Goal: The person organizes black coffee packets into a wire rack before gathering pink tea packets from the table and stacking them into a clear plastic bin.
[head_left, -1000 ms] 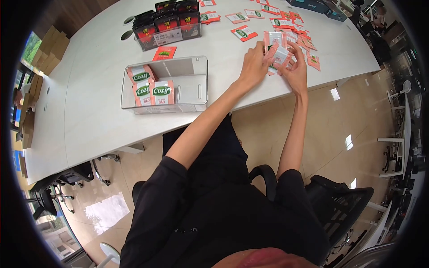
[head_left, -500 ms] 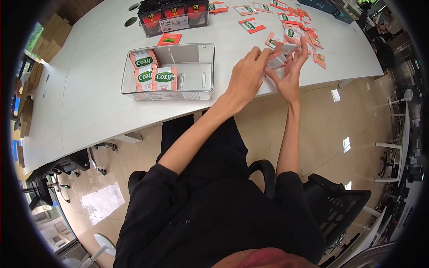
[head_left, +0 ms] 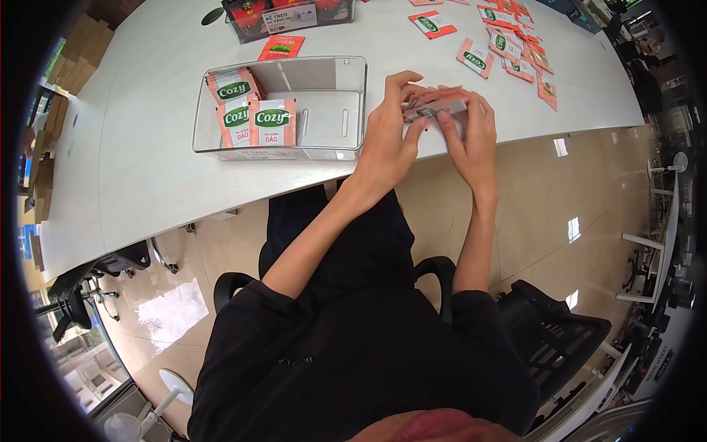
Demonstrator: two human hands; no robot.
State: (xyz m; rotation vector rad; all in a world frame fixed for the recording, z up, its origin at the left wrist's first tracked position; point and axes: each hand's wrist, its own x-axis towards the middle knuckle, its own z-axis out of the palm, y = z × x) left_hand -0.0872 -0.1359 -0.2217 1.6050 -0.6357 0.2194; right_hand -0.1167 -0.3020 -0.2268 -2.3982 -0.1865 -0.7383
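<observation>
Between my two hands, above the table's front edge, is a small stack of pink and white sachets. My left hand grips its left end with the thumb below. On the right end, my right hand holds it between thumb and fingers. Left of my hands stands a clear plastic bin with several Cozy sachets standing in its left part. Many loose sachets lie scattered and overlapping at the back right, one Cozy sachet nearest my right hand.
Behind the bin stands a second clear holder with dark red packets. A red sachet lies between the two containers. Brown cardboard boxes are at the far left. A black office chair stands at the right.
Both hands have moved left with the sachets, which are now gathered into a flatter stack. The view has shifted slightly, and a Cozy sachet formerly behind my right hand is now uncovered.
</observation>
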